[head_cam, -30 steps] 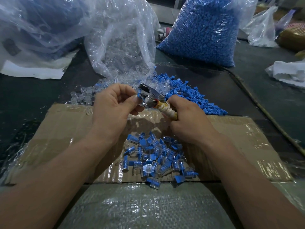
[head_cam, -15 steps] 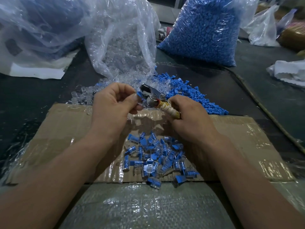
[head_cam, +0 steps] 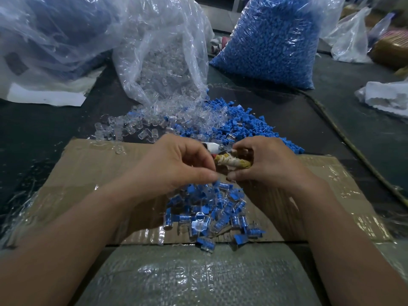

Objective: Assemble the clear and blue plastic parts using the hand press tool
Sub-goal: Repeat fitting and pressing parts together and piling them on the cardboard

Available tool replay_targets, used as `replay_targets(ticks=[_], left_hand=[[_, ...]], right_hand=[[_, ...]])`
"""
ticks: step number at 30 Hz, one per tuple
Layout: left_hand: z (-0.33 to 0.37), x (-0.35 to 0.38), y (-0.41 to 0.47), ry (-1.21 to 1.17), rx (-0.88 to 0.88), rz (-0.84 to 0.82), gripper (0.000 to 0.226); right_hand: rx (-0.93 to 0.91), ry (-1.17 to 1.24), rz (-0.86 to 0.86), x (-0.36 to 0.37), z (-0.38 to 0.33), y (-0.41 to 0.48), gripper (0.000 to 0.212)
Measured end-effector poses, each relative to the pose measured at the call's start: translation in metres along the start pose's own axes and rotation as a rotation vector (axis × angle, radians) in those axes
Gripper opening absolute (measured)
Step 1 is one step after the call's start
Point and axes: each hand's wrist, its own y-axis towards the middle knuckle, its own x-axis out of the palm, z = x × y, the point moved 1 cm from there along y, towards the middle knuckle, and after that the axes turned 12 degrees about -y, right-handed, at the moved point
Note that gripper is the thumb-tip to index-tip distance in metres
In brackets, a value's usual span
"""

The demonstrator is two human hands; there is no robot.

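Blue parts (head_cam: 254,127) and clear parts (head_cam: 123,129) are seen against a dark worktop (head_cam: 44,133). The cardboard (head_cam: 92,173) is coloured plain brown. The tool handle (head_cam: 234,163) is banded yellow and white.

2 hands (head_cam: 174,166) (head_cam: 265,164), 1 press tool (head_cam: 234,162), 1 cardbd sheet (head_cam: 99,171).

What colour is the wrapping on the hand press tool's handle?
Yellowish and off-white, on the handle wrapping in the right hand; seen in the head view.

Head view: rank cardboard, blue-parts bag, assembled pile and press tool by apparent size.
1. cardboard
2. blue-parts bag, farther back, so true size unsure
3. assembled pile
4. press tool, partly hidden
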Motion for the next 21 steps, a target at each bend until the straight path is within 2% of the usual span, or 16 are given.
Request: replay_targets(ticks=[2, 4, 7, 8, 9, 11, 13, 17, 21], left_hand=[[-0.001, 0.0, -0.001, 0.046, -0.009, -0.064, 0.019], [-0.001, 0.001, -0.003, 0.048, 0.01, -0.024, 0.02], [-0.001, -0.005, 0.001, -0.186, 0.027, 0.295, 0.005], [-0.003, -0.01, 0.004, -0.228, 0.031, 0.427, 0.007], [-0.007, -0.017, 0.007, -0.143, 0.057, 0.537, 0.014], [-0.013, -0.031, 0.012, 0.204, 0.109, 0.639, 0.022], [-0.017, -0.033, 0.014, 0.396, 0.095, 0.634, 0.019], [-0.025, -0.029, 0.017, 0.63, 0.062, 0.522, 0.022], [-0.017, -0.029, 0.014, 0.671, -0.001, 0.453, 0.015]], right_hand=[[-0.005, -0.02, -0.028, 0.0, 0.001, 0.0, 0.065], [-0.017, -0.016, -0.072, 0.0, 0.002, 0.001, 0.073], [0.004, 0.073, -0.096, -0.003, 0.004, -0.001, 0.082], [0.013, 0.101, -0.081, -0.004, 0.005, -0.001, 0.081], [0.014, 0.109, -0.064, -0.004, 0.006, -0.001, 0.076], [0.005, 0.083, -0.04, -0.003, 0.007, -0.001, 0.052], [-0.004, 0.049, -0.027, -0.002, 0.007, 0.0, 0.036], [-0.011, 0.04, -0.018, -0.001, 0.006, 0.001, 0.033], [-0.009, 0.037, -0.007, -0.001, 0.007, 0.001, 0.03]])
